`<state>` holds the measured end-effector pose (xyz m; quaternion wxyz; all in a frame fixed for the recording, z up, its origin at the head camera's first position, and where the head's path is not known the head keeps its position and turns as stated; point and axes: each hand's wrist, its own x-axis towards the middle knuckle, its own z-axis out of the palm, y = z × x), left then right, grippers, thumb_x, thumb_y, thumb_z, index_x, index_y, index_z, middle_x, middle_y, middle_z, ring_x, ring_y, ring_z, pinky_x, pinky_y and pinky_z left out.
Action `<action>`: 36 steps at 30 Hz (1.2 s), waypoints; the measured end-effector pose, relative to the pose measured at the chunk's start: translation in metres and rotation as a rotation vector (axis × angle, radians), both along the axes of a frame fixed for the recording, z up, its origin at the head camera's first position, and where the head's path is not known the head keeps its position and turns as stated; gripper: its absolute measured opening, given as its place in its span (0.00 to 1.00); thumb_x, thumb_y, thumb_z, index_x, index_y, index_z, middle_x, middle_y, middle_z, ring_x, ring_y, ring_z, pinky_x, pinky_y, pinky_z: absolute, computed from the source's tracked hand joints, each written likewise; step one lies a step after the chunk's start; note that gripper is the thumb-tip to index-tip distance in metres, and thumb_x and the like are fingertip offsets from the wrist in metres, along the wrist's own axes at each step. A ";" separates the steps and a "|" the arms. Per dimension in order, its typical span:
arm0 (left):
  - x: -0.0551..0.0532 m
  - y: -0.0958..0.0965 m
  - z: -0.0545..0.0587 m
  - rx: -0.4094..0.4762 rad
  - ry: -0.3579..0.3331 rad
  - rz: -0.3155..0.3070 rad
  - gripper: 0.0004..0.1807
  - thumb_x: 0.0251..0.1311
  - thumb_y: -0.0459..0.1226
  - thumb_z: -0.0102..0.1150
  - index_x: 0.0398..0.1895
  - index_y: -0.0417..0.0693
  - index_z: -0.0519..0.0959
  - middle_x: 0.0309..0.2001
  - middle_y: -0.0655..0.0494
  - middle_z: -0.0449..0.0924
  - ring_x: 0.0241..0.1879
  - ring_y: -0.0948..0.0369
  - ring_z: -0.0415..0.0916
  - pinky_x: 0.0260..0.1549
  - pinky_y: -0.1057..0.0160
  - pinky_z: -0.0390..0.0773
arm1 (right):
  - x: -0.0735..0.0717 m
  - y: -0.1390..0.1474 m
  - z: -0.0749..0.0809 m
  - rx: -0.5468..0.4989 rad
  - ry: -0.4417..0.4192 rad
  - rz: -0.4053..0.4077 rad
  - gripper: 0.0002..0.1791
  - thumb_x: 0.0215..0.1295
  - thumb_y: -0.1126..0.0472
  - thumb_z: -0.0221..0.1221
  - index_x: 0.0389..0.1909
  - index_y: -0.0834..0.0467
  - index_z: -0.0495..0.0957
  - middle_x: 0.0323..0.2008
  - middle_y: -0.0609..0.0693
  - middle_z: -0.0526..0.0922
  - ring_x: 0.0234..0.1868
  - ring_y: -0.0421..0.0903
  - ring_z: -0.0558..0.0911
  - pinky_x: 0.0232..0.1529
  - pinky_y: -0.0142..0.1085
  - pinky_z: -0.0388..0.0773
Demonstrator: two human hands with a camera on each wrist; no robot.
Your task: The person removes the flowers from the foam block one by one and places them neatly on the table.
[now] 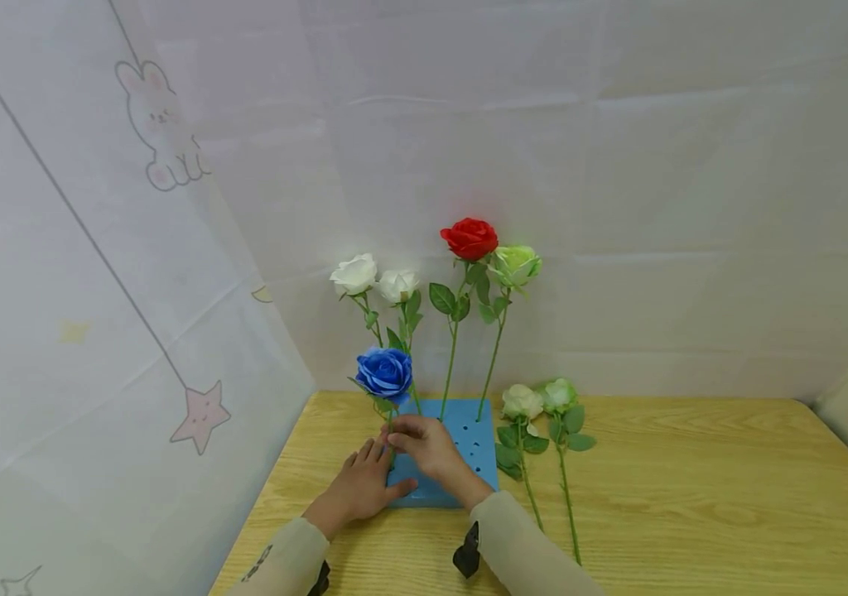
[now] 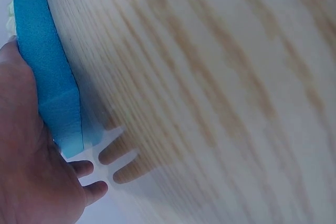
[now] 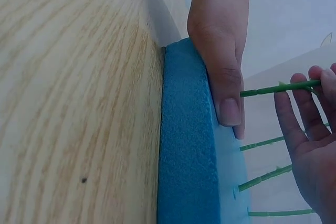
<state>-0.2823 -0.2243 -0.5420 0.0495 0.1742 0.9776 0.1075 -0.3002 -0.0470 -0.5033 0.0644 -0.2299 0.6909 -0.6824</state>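
A blue rose point(image 1: 384, 373) stands upright at the left front of a blue foam block point(image 1: 479, 434) with small holes. My right hand point(image 1: 431, 447) pinches its green stem point(image 3: 275, 88) between thumb and fingers, a little above the block. In the right wrist view the stem's lower end meets the block beside my left thumb; how deep it sits is hidden. My left hand point(image 1: 363, 484) rests flat on the block's left front corner, fingers extended. Behind, two white roses point(image 1: 354, 274), a red rose point(image 1: 470, 238) and a light green rose point(image 1: 516, 266) stand in the block.
Right of the block, a cream rose point(image 1: 522, 401) and a pale green rose point(image 1: 560, 395) lie on the wooden table point(image 1: 692, 480), stems toward the front edge. A white fabric backdrop point(image 1: 692, 207) rises behind the table, and a patterned one point(image 1: 96, 331) stands on the left.
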 end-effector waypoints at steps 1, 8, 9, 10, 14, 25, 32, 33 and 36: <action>-0.001 0.000 -0.001 -0.001 0.000 -0.003 0.57 0.66 0.73 0.39 0.83 0.43 0.42 0.81 0.43 0.43 0.76 0.37 0.51 0.67 0.31 0.58 | 0.000 0.000 0.000 -0.008 -0.002 -0.008 0.15 0.72 0.64 0.61 0.56 0.64 0.82 0.51 0.59 0.86 0.50 0.54 0.87 0.50 0.45 0.84; -0.004 -0.001 -0.010 -0.009 0.016 -0.011 0.58 0.64 0.76 0.35 0.83 0.46 0.41 0.82 0.45 0.39 0.77 0.37 0.50 0.67 0.31 0.58 | 0.000 0.000 0.008 -0.135 -0.063 -0.099 0.16 0.72 0.65 0.61 0.56 0.67 0.81 0.48 0.63 0.86 0.49 0.59 0.86 0.48 0.49 0.84; -0.004 0.000 -0.010 -0.011 0.020 -0.016 0.58 0.64 0.76 0.34 0.83 0.46 0.41 0.82 0.45 0.38 0.77 0.37 0.49 0.67 0.31 0.58 | 0.000 0.001 0.015 -0.163 -0.061 -0.109 0.16 0.72 0.64 0.61 0.57 0.66 0.81 0.48 0.64 0.85 0.49 0.58 0.86 0.49 0.49 0.84; -0.005 0.000 -0.010 -0.010 0.025 -0.020 0.57 0.64 0.76 0.34 0.83 0.47 0.42 0.82 0.45 0.38 0.76 0.36 0.49 0.66 0.30 0.58 | 0.000 0.003 0.023 -0.187 -0.051 -0.116 0.16 0.71 0.64 0.62 0.57 0.66 0.81 0.48 0.65 0.85 0.49 0.58 0.86 0.49 0.49 0.84; -0.007 0.001 -0.007 -0.002 0.044 -0.019 0.55 0.65 0.75 0.36 0.83 0.48 0.46 0.82 0.45 0.38 0.76 0.35 0.50 0.65 0.29 0.57 | 0.003 0.014 0.064 -0.232 0.048 -0.108 0.19 0.71 0.62 0.63 0.59 0.66 0.80 0.51 0.62 0.85 0.49 0.54 0.86 0.48 0.44 0.85; -0.007 -0.004 -0.015 0.004 0.025 0.015 0.57 0.61 0.78 0.36 0.83 0.52 0.45 0.83 0.49 0.37 0.76 0.37 0.50 0.66 0.31 0.58 | 0.016 0.048 0.086 -0.183 0.058 -0.109 0.18 0.73 0.60 0.61 0.61 0.59 0.80 0.47 0.62 0.86 0.46 0.51 0.87 0.47 0.43 0.85; -0.007 -0.005 -0.017 -0.002 0.037 0.009 0.57 0.61 0.77 0.36 0.84 0.53 0.45 0.83 0.49 0.36 0.76 0.38 0.51 0.66 0.32 0.59 | 0.020 0.069 0.085 -0.181 0.055 -0.148 0.18 0.72 0.61 0.62 0.61 0.58 0.81 0.47 0.67 0.84 0.48 0.61 0.85 0.46 0.44 0.85; -0.007 -0.005 -0.018 -0.002 0.039 0.007 0.56 0.62 0.77 0.36 0.84 0.53 0.45 0.83 0.49 0.37 0.76 0.38 0.51 0.66 0.32 0.59 | 0.021 0.072 0.085 -0.175 0.041 -0.160 0.18 0.72 0.61 0.63 0.61 0.56 0.81 0.47 0.66 0.84 0.47 0.59 0.86 0.46 0.44 0.85; -0.007 -0.005 -0.018 0.005 0.047 0.005 0.56 0.62 0.77 0.36 0.84 0.53 0.45 0.83 0.49 0.37 0.76 0.37 0.51 0.66 0.31 0.59 | 0.023 0.080 0.085 -0.155 0.006 -0.185 0.19 0.71 0.60 0.63 0.61 0.54 0.81 0.48 0.64 0.85 0.47 0.56 0.86 0.48 0.45 0.85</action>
